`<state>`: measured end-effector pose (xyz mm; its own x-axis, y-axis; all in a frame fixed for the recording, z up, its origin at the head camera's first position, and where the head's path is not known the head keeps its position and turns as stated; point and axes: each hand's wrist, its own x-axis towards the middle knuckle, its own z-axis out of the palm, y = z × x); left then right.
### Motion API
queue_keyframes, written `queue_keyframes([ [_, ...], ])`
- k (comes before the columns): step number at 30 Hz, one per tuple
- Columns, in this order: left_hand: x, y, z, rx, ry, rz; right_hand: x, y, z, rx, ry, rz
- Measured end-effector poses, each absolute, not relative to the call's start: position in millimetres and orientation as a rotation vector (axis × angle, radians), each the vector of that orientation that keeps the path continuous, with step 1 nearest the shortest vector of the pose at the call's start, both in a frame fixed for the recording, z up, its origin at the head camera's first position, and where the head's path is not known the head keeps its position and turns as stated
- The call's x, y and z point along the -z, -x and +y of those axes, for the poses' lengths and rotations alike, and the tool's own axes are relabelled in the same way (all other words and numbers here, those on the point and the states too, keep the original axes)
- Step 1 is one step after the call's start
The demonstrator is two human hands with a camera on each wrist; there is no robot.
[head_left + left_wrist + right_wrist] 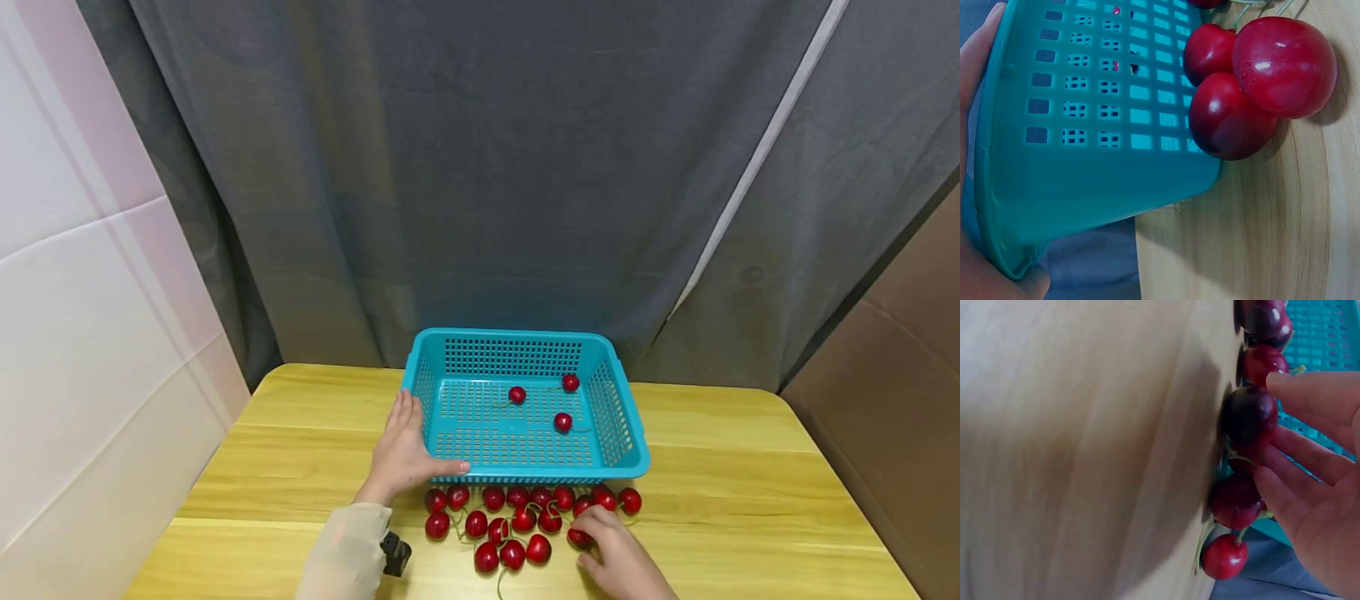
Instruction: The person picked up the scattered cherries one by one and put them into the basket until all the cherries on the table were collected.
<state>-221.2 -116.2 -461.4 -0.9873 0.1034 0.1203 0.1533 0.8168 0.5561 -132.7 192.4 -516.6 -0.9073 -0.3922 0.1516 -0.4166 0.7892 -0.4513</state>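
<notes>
A turquoise plastic basket (pixel 525 477) with a perforated floor and walls stands at the table's far side, holding three red cherries, one of them a cherry (pixel 563 422) near its front. My left hand (pixel 405 454) holds the basket's front left corner, thumb along the front rim and fingers along the left side. In front of the basket lie several cherries with stems, among them a cherry (pixel 538 549) in the nearest row. My right hand (pixel 618 557) reaches in at their right end. In the right wrist view its thumb and fingers lie around a dark cherry (pixel 1250 417), parted, without a visible pinch.
The wooden table (pixel 750 500) carries the basket and cherries. A grey curtain (pixel 487 167) hangs right behind it. A white panel (pixel 97 292) rises at the left and a brown panel (pixel 885 400) at the right.
</notes>
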Motion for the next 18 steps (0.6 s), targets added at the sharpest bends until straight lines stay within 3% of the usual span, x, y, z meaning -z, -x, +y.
queue_keyframes([
  [18, 462.2, 221.8, -116.2, 0.904, 0.205, -2.908, 524.6, 135.4, 187.0, -0.735, -0.668, -2.839],
])
